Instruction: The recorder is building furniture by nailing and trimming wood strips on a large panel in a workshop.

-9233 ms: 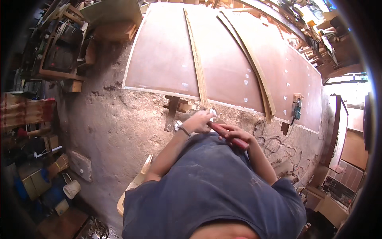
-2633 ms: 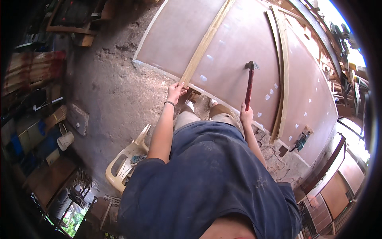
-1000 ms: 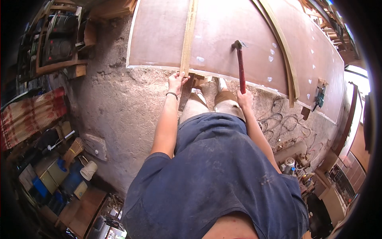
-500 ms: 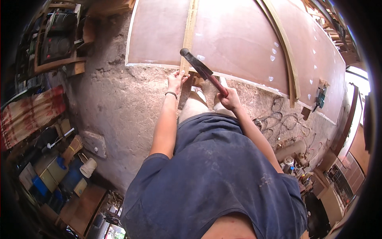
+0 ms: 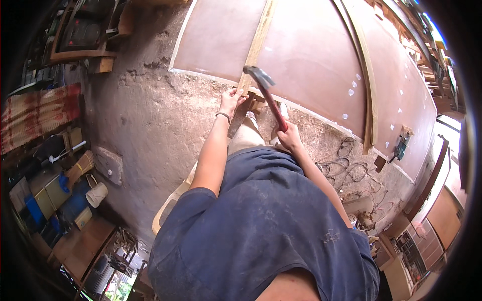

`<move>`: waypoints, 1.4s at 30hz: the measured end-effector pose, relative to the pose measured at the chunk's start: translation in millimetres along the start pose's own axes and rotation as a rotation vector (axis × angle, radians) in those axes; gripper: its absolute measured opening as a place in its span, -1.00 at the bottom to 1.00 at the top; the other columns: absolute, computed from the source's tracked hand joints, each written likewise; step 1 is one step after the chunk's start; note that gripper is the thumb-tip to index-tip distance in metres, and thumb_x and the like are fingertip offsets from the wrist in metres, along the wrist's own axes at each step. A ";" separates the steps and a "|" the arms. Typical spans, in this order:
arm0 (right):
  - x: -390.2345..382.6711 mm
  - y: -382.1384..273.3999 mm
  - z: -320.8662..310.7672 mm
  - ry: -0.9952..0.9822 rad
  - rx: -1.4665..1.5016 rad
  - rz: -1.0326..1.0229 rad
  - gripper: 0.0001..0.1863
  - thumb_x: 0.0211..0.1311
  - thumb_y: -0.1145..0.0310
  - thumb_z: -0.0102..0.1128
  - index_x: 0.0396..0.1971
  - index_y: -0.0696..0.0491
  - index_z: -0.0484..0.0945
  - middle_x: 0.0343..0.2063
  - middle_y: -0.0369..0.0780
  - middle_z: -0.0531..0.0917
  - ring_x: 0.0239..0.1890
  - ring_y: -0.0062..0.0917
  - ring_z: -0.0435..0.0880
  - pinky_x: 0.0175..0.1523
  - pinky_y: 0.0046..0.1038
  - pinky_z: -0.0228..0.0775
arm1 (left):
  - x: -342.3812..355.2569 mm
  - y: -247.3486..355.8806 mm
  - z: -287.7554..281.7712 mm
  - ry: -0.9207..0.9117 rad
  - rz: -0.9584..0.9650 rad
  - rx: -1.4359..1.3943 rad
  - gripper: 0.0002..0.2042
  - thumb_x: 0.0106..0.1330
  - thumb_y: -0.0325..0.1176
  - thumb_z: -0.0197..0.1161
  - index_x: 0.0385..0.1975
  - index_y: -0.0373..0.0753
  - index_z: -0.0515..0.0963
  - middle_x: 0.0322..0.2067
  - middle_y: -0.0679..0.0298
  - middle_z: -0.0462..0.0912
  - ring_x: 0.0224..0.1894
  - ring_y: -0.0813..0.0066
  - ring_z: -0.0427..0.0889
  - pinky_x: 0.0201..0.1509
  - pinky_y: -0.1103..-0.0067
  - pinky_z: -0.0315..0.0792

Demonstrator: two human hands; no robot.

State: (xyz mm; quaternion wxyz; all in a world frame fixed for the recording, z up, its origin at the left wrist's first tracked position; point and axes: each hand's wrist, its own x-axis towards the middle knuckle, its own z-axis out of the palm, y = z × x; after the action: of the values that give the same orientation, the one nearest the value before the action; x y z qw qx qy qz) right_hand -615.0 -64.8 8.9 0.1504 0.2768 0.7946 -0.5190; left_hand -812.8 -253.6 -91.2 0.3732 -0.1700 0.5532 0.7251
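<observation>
One large brown panel ran off the top edge. Three strips lay across it, far ends cut off too: a close-set pair on the right and a single wooden strip on the left. One hammer crossed in front of the latter; whether they touched, I couldn't tell. The right hand wrapped its red handle, hiding the butt; the left hand pinched the single wooden strip's near end.
</observation>
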 end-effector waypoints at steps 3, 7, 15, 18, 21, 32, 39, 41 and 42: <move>-5.4 -3.2 -5.1 -0.009 0.026 -0.130 -0.79 0.02 0.33 0.12 -0.49 0.20 0.54 -0.63 0.03 0.58 -0.50 -0.17 0.63 -0.27 -0.23 0.45 | -1.7 0.7 3.2 0.010 -0.021 0.014 -0.74 0.39 -0.39 0.22 -0.02 -0.40 0.52 -0.17 0.18 0.68 -0.26 0.40 0.73 -0.19 0.64 0.64; 6.3 10.4 -2.8 -0.099 -0.233 0.127 -0.77 0.03 0.30 0.09 -0.53 0.19 0.54 -0.56 0.09 0.62 -0.39 0.02 0.64 -0.17 -0.09 0.45 | 0.2 -3.0 9.4 0.022 -0.041 0.054 -0.73 0.39 -0.38 0.23 -0.02 -0.39 0.53 -0.17 0.20 0.69 -0.24 0.41 0.73 -0.17 0.62 0.64; -4.3 0.8 -12.3 -0.009 -0.082 -0.092 -0.82 -0.06 0.39 0.04 -0.52 0.22 0.48 -0.64 0.07 0.51 -0.51 -0.07 0.60 -0.27 -0.19 0.44 | -3.4 1.4 4.9 0.016 0.009 0.044 -0.74 0.38 -0.39 0.24 -0.02 -0.39 0.53 -0.18 0.19 0.70 -0.26 0.42 0.73 -0.19 0.63 0.64; 23.0 24.6 -12.6 0.031 -0.284 -0.022 -0.81 -0.04 0.37 0.06 -0.51 0.22 0.50 -0.63 0.03 0.53 -0.53 -0.17 0.60 -0.29 -0.23 0.45 | 6.4 3.2 6.8 -0.017 -0.013 0.025 -0.75 0.38 -0.37 0.25 -0.04 -0.37 0.54 -0.19 0.20 0.70 -0.26 0.44 0.73 -0.19 0.63 0.63; 24.6 31.2 -17.5 0.069 -0.177 0.075 -0.75 -0.03 0.30 0.09 -0.46 0.20 0.56 -0.54 0.08 0.60 -0.42 -0.08 0.63 -0.20 -0.16 0.46 | 7.1 5.5 -2.4 -0.010 -0.060 0.134 -0.73 0.36 -0.33 0.28 -0.03 -0.34 0.55 -0.19 0.23 0.70 -0.26 0.45 0.73 -0.21 0.62 0.63; 49.4 83.5 -127.9 0.481 -0.104 0.245 -0.77 0.00 0.29 0.10 -0.49 0.18 0.51 -0.53 0.11 0.57 -0.37 0.05 0.61 -0.25 -0.09 0.41 | 64.7 125.8 71.3 0.219 0.551 1.066 -0.56 0.10 -0.04 0.42 -0.20 -0.31 0.65 -0.35 0.14 0.73 -0.24 0.26 0.72 -0.08 0.43 0.56; 79.3 120.6 -160.9 0.549 -0.086 0.208 -0.81 -0.06 0.33 0.12 -0.57 0.18 0.47 -0.60 0.07 0.55 -0.47 0.02 0.59 -0.32 -0.10 0.41 | 230.3 213.7 233.6 0.056 0.821 1.194 -0.29 0.05 -0.05 0.44 0.16 -0.36 0.44 0.14 -0.04 0.52 0.23 0.09 0.46 0.31 0.34 0.34; 81.1 111.0 -155.1 0.523 -0.054 0.240 -0.82 -0.07 0.35 0.15 -0.59 0.17 0.45 -0.64 0.06 0.54 -0.49 0.03 0.58 -0.34 -0.10 0.41 | 282.0 238.0 251.5 0.073 0.843 1.229 -0.24 0.04 -0.04 0.45 0.21 -0.37 0.40 0.21 -0.03 0.47 0.31 0.10 0.39 0.38 0.36 0.28; 83.3 105.1 -151.8 0.511 -0.044 0.258 -0.82 -0.07 0.35 0.17 -0.61 0.15 0.44 -0.66 0.05 0.54 -0.49 0.04 0.58 -0.34 -0.09 0.41 | 308.1 249.7 254.6 0.131 0.923 1.289 -0.24 0.04 -0.05 0.45 0.22 -0.34 0.39 0.23 -0.03 0.44 0.33 0.09 0.35 0.40 0.36 0.25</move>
State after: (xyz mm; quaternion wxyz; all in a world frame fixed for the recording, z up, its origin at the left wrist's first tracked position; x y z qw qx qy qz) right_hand -611.8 129.0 -49.7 0.0159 0.4943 0.7759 -0.3917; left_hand -1157.0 64.5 -41.6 0.0266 0.2834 0.8992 0.3323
